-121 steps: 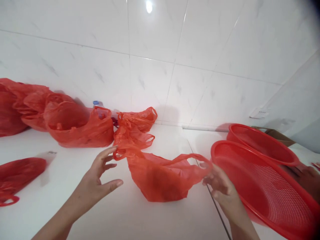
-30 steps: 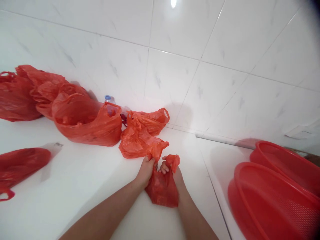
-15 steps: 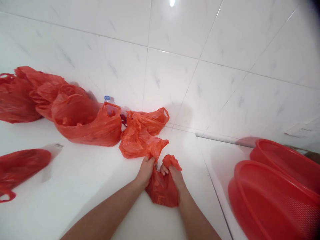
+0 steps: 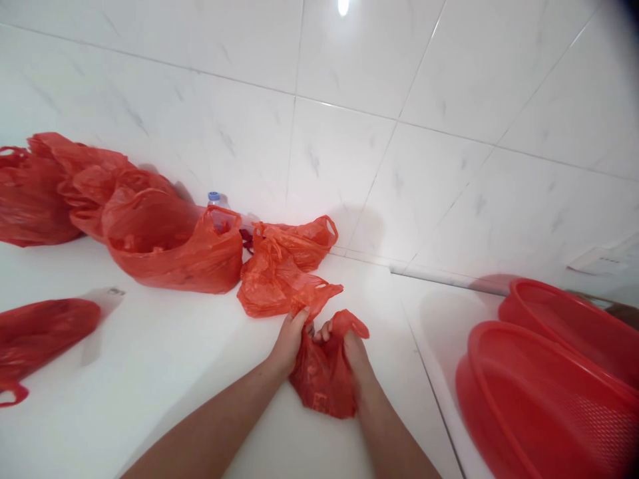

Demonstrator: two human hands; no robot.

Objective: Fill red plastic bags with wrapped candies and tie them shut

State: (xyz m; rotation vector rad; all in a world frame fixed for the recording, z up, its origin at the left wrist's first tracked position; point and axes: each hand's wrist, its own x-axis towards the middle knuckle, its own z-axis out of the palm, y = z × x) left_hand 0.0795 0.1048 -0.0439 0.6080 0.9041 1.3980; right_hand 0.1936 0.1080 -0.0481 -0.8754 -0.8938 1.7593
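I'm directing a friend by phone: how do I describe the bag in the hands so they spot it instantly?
Start at the white tabletop below the tiled wall, left of the big red baskets. At its near middle is a small red bag. Unlike the other red bags, it is gripped near its top by the left hand and right hand.

A wide stretch of table [image 4: 160, 346] is lying open between the lone bag [image 4: 44, 332] and the left hand [image 4: 289, 342], and another lane is running from the right hand [image 4: 353, 352] to the front basket [image 4: 472, 399]. The held bag [image 4: 324, 382] is filling the gap between the hands. Crumpled bags [image 4: 269, 286] are blocking the way just beyond the left hand, while the wall [image 4: 344, 153] is closing off the back.
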